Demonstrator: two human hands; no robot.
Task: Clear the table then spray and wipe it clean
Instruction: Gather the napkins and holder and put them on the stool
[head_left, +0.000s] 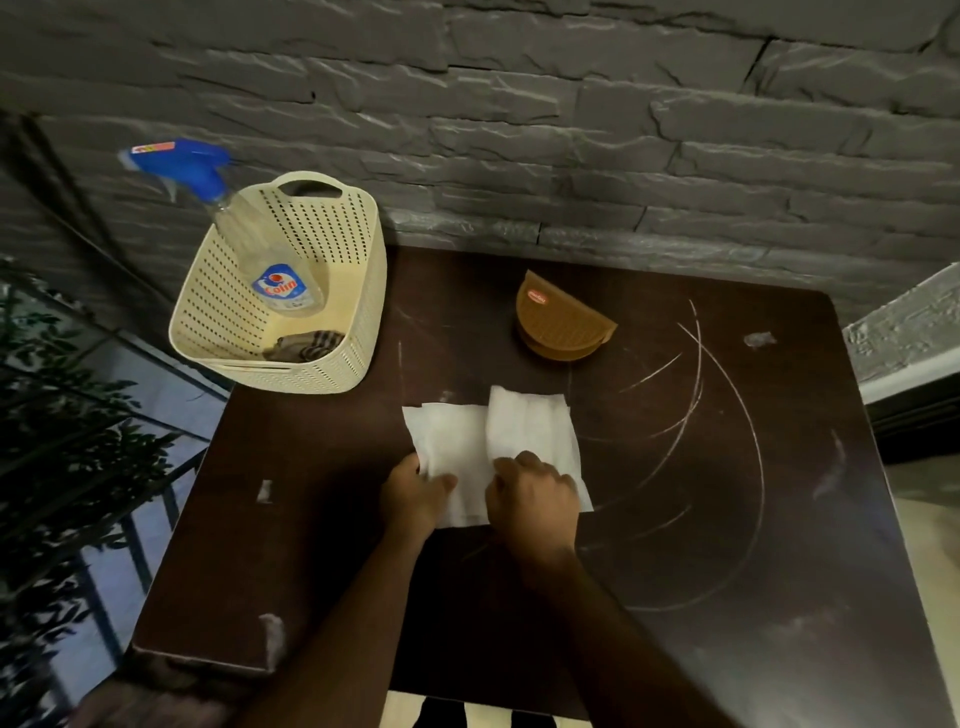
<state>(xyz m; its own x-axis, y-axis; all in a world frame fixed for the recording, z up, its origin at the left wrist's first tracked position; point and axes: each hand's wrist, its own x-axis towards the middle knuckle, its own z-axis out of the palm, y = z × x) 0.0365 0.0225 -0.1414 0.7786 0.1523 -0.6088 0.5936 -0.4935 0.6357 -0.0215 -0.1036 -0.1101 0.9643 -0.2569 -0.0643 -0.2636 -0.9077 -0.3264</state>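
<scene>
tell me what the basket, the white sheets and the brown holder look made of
Basket: looks like cream moulded plastic, matt, with regular punched holes and a moulded handle slot.
White sheets: likely tissue or paper napkins, thin and soft, creased where both hands press on them.
Brown holder: probably plastic with a fine woven-look texture and a small label; wood cannot be ruled out.

Dark brown table (675, 519) w/ white scratch arcs; white napkins (498, 441); cream perforated basket (291, 358); clear bottle (270, 260), blue sprayer; tan holder (561, 322); grey stone wall (571, 130).
</scene>
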